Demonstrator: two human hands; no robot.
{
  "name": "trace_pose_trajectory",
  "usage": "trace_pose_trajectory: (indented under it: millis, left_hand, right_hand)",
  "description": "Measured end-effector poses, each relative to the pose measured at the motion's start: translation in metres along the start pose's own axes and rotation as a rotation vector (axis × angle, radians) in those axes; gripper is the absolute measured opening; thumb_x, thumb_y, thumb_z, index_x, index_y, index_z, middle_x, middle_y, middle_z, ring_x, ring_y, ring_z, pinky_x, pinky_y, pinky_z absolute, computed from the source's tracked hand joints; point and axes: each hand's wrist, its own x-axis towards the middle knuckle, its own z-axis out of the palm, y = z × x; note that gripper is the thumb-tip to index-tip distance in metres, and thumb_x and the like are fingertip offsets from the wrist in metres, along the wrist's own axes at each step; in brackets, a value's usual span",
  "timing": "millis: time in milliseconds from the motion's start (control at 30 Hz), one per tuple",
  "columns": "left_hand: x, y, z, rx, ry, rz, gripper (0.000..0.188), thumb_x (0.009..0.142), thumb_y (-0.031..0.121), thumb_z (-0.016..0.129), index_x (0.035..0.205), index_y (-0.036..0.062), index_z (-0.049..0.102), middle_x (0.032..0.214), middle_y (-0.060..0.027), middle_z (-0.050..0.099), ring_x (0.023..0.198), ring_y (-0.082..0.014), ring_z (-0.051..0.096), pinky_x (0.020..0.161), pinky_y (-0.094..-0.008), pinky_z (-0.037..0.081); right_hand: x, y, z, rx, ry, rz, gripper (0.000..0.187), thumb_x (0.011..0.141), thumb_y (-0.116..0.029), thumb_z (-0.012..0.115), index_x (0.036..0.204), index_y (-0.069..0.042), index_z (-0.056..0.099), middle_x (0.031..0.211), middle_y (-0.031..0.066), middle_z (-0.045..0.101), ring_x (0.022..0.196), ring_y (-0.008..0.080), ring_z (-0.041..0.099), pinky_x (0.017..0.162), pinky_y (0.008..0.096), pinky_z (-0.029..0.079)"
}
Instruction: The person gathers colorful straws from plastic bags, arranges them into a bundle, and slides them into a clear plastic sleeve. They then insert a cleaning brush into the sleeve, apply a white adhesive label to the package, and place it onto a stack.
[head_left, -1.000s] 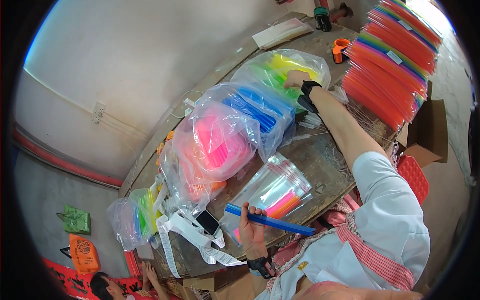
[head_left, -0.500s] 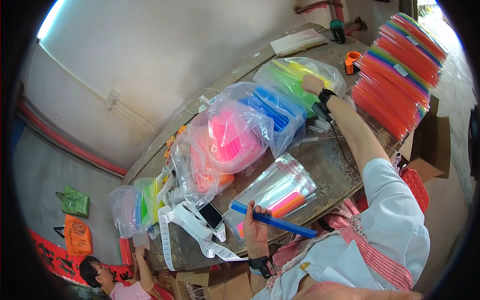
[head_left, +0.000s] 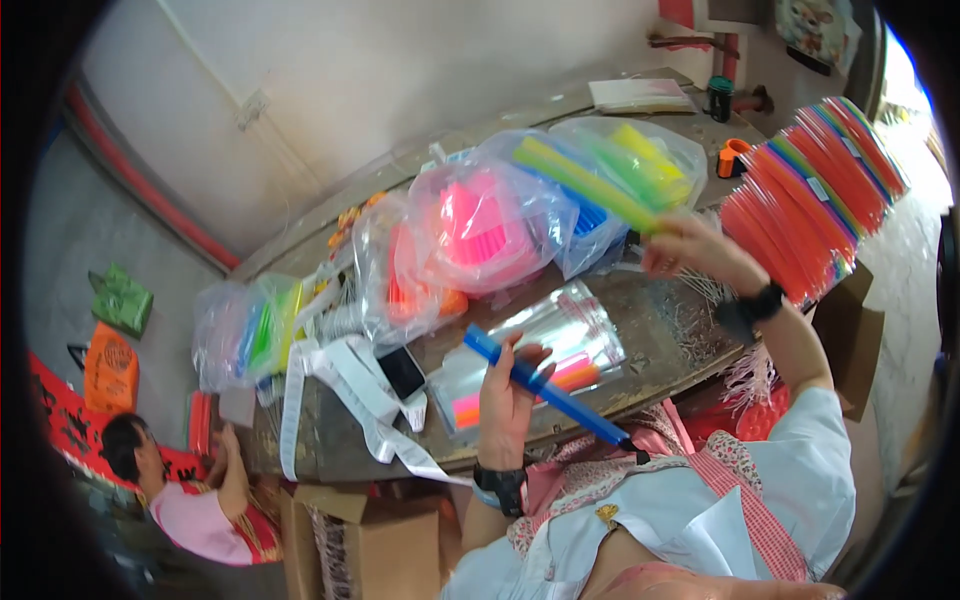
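Currently | left fingers (head_left: 534,353) grasping blue bundle (head_left: 583,414) | right fingers (head_left: 670,248) grasping yellow-green bundle (head_left: 590,186)

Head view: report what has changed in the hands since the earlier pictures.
The right hand has drawn back toward the person from the bag of yellow and green strips and now grips a yellow-green bundle, blurred. The camera view has shifted too. The left hand still holds the blue bundle; the clear sleeves remain on the table.
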Motion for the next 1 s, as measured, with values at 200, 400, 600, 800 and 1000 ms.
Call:
trace_pose_trajectory:
  millis: [200, 400, 600, 800, 1000]
  left_hand:
    - [0.006, 0.007, 0.034, -0.024, -0.101, 0.171, 0.039, 0.097, 0.024, 0.053, 0.131, 0.0060, 0.044, 0.122, -0.0169, 0.058, 0.114, -0.0311, 0.056, 0.097, -0.0463, 0.047]
    - [-0.005, 0.003, 0.010, -0.029, -0.011, 0.214, 0.043, 0.095, 0.019, 0.056, 0.134, 0.0078, 0.041, 0.122, -0.0164, 0.057, 0.116, -0.0315, 0.055, 0.098, -0.0470, 0.045]
    - [-0.003, -0.007, -0.004, -0.093, 0.066, 0.295, 0.044, 0.094, 0.016, 0.058, 0.134, 0.0088, 0.042, 0.120, -0.0150, 0.058, 0.113, -0.0293, 0.057, 0.097, -0.0434, 0.046]
    - [0.020, -0.025, 0.013, -0.159, 0.145, 0.337, 0.043, 0.093, 0.017, 0.059, 0.133, 0.0083, 0.043, 0.121, -0.0143, 0.058, 0.113, -0.0270, 0.056, 0.098, -0.0407, 0.044]
    - [0.012, -0.028, -0.017, 0.966, 0.012, 0.389, 0.050, 0.092, 0.032, 0.059, 0.132, 0.0038, 0.046, 0.127, -0.0175, 0.054, 0.122, -0.0316, 0.048, 0.105, -0.0448, 0.035]
  right_hand:
    - [-0.034, 0.057, 0.108, 0.114, -0.262, 0.106, 0.026, 0.097, -0.018, 0.049, 0.117, -0.002, 0.052, 0.106, 0.0099, 0.066, 0.095, 0.0174, 0.064, 0.078, 0.0294, 0.053]
    - [-0.035, 0.069, 0.145, 0.051, -0.510, 0.125, 0.034, 0.097, -0.019, 0.049, 0.126, -0.001, 0.048, 0.111, 0.0101, 0.064, 0.101, 0.0176, 0.062, 0.083, 0.0286, 0.050]
    - [-0.039, 0.066, 0.150, -0.541, 0.051, -0.433, 0.045, 0.091, -0.018, 0.057, 0.131, -0.001, 0.046, 0.116, 0.0147, 0.062, 0.104, 0.0234, 0.062, 0.086, 0.0318, 0.048]
    - [-0.026, 0.046, 0.182, -1.128, 0.339, -0.655, 0.045, 0.081, -0.012, 0.058, 0.125, -0.005, 0.050, 0.110, 0.0147, 0.062, 0.099, 0.0309, 0.061, 0.080, 0.0357, 0.050]
    - [-0.007, 0.102, 0.103, -1.145, 0.325, -0.503, 0.038, 0.079, -0.004, 0.052, 0.116, -0.005, 0.052, 0.096, 0.0121, 0.061, 0.089, 0.0306, 0.062, 0.073, 0.0384, 0.051]
